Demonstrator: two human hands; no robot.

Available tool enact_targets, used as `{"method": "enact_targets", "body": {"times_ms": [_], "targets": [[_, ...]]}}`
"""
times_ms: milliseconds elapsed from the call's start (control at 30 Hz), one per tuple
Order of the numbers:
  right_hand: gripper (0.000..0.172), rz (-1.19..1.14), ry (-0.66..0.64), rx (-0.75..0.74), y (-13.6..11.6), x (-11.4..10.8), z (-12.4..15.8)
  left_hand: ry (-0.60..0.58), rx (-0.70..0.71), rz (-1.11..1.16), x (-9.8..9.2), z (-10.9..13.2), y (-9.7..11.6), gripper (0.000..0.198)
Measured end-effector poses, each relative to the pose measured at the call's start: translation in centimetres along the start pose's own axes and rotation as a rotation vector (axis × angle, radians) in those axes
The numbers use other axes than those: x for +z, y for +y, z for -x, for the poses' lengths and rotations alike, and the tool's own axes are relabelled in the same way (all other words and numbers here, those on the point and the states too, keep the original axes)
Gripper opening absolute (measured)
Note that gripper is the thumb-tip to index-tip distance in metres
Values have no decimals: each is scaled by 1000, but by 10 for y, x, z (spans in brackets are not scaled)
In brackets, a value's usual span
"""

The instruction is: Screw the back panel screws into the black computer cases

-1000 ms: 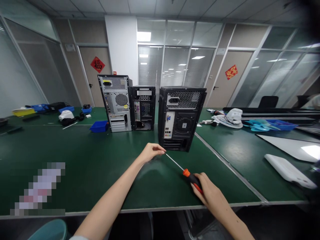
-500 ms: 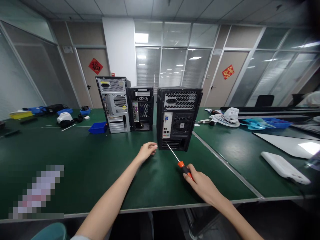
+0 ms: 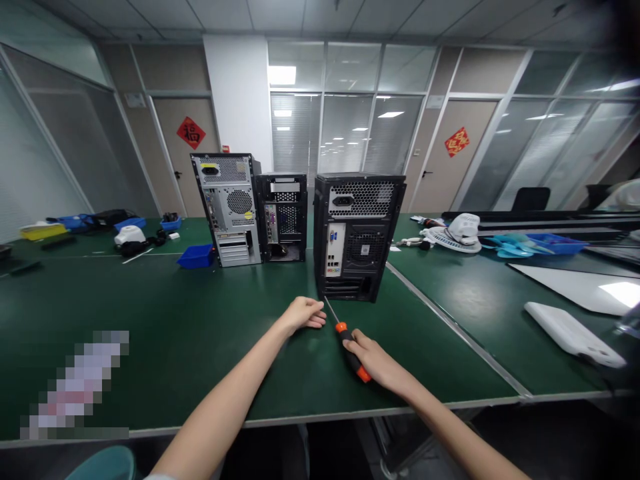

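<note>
Head view, looking down a long green surface (image 3: 150,313).

- Right hand (image 3: 373,357): fingers wrapped shut round the black-and-orange handle of a screwdriver (image 3: 345,335). The grip sits at the rear half of the handle, so the orange collar and the bare shaft run free toward 11 o'clock.
- Screwdriver: low over the surface, nearly flat. Its tip lies at the foot of the black tower case (image 3: 357,237), by the lower left corner. Whether the tip touches the case is too fine to tell.
- Left hand (image 3: 300,313): palm down on the surface, fingers loosely curled and holding nothing. The fingertips are just beside the shaft, at 9 o'clock of it, which looks like a steadying post. Contact with the shaft cannot be told.
- Black tower case: upright at 12 o'clock of the hands, with its rear panel turned toward the person, so the vents, ports and back edge face the tool.

Around:
- At 10 o'clock, further back, a silver tower (image 3: 227,207) and a smaller black case (image 3: 283,217) stand touching side by side, backs also this way.
- A blue bin (image 3: 197,255) sits just left of the silver tower.
- At 3 o'clock, on the neighbouring surface, a white flat casing (image 3: 573,331) lies well apart from the hands.
</note>
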State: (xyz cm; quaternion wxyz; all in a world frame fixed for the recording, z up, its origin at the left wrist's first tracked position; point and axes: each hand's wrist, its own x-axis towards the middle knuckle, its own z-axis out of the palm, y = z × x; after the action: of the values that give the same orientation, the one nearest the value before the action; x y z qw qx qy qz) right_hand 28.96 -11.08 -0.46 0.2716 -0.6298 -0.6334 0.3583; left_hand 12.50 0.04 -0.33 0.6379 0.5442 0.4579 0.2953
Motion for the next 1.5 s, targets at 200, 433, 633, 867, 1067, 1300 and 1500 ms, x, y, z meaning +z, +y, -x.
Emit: {"method": "enact_targets", "body": {"times_ms": [200,433,633,867,1067,1300,1500], "targets": [[22,4,-14,43,-3,2,-6,-41,-47,-38,4,8,4,20],[21,26,-19,57,-2,4,-11,-71,-47,-42,5,11,6,21],[21,-31,6,63,-2,4,-15,-78,-46,-33,7,10,4,19],[20,-186,0,169,-18,14,-13,-68,-51,-57,7,12,4,21],[25,-458,-111,249,-32,24,-4,-97,-82,-35,7,12,2,23],[28,-843,-154,257,-37,28,0,-142,-142,131,7,14,3,23],[33,-1066,-178,233,-38,39,0,-209,-191,267,6,21,8,23]]}}
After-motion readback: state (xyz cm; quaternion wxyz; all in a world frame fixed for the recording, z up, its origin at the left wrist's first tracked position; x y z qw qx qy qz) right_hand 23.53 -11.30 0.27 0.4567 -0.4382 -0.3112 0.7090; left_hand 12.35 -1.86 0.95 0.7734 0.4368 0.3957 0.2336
